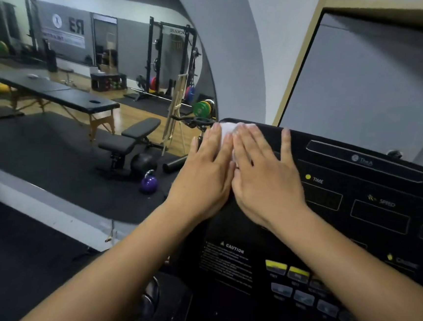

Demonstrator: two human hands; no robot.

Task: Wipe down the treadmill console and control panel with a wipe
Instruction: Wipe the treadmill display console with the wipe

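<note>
The black treadmill console [353,219] fills the lower right, with TIME and SPEED windows, a caution label and rows of buttons [304,288]. A white wipe [229,130] lies flat on the console's top left corner. My left hand [205,177] and my right hand [265,178] sit side by side on it with straight fingers, pressing it against the panel. Most of the wipe is hidden under the two hands.
A large mirror on the left shows the gym: a black massage table [57,93], a weight bench [133,138], a purple kettlebell [149,183] and a squat rack [170,59]. A grey wall and a framed panel [365,84] rise behind the console.
</note>
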